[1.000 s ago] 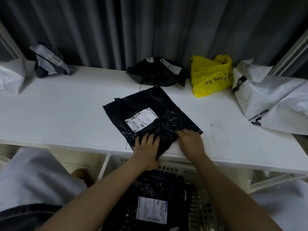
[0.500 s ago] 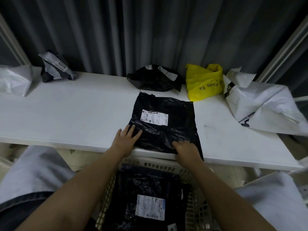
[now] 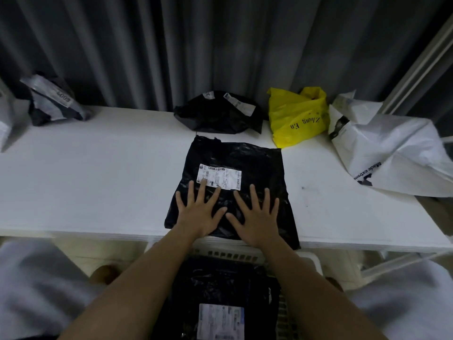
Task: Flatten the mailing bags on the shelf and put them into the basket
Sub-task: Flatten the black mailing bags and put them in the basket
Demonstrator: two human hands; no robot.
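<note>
A black mailing bag (image 3: pixel 247 163) with a white label lies square on the white shelf (image 3: pixel 98 182), its near edge hanging over the front. My left hand (image 3: pixel 199 209) and my right hand (image 3: pixel 255 213) press flat on its near half, side by side, fingers spread, gripping nothing. Below the shelf edge stands a white basket (image 3: pixel 311 261) that holds another black bag (image 3: pixel 220 285) with a label. At the back of the shelf lie a crumpled black bag (image 3: pixel 218 114), a yellow bag (image 3: pixel 296 119), a large white bag (image 3: pixel 392 153) and a grey bag (image 3: pixel 54 101).
A dark pleated curtain hangs behind the shelf. A white bag corner shows at the far left edge (image 3: pixel 5 123). A white frame post (image 3: pixel 416 67) rises at the right. My grey-clad knees flank the basket.
The black bag was turned from skewed to square with the shelf edge. Both hands moved from its near corners onto its surface and spread flat.
</note>
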